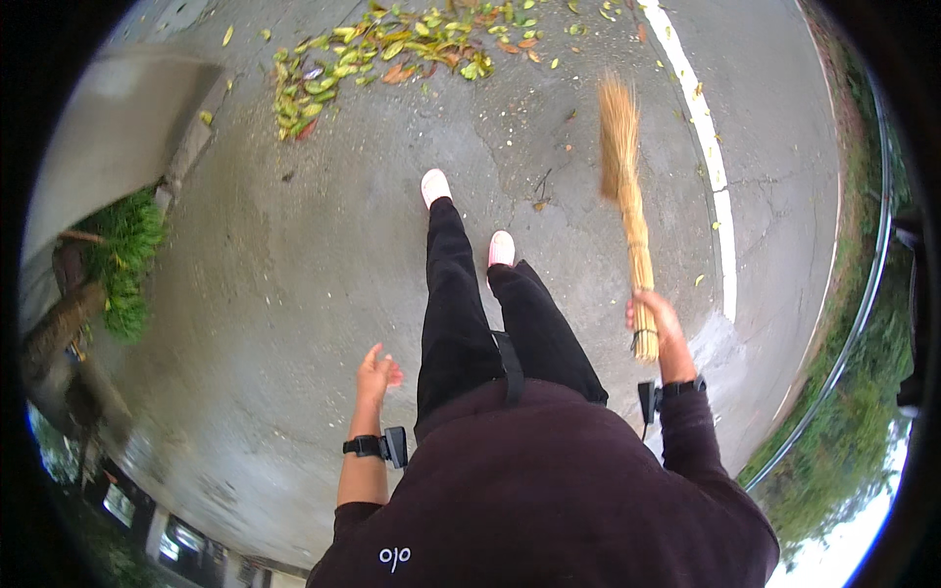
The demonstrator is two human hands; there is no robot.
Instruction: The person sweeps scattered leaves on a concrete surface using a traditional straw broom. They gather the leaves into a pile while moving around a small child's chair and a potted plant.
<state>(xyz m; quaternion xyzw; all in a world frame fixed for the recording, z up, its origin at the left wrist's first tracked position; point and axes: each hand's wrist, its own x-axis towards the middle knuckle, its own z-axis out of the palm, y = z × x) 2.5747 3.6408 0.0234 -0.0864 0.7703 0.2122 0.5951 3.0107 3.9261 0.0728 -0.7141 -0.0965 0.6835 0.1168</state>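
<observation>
My right hand (pixel 662 323) grips the bound handle of a straw broom (pixel 634 206). The broom's bristles fan out away from me and look slightly blurred; whether they touch the ground I cannot tell. At my left side, my left hand (pixel 378 373) hangs free with its fingers apart and nothing in it. A long heap of yellow, green and brown fallen leaves (pixel 397 44) lies on the wet pavement (pixel 309 220) ahead of my feet, left of the broom.
A white painted line (pixel 691 88) curves along the right, with scattered leaves on it. Beyond it run a grassy verge and a metal guardrail (pixel 856 331). At left stand a pale wall (pixel 110 125), a green plant (pixel 129 257) and a tree trunk (pixel 62 323).
</observation>
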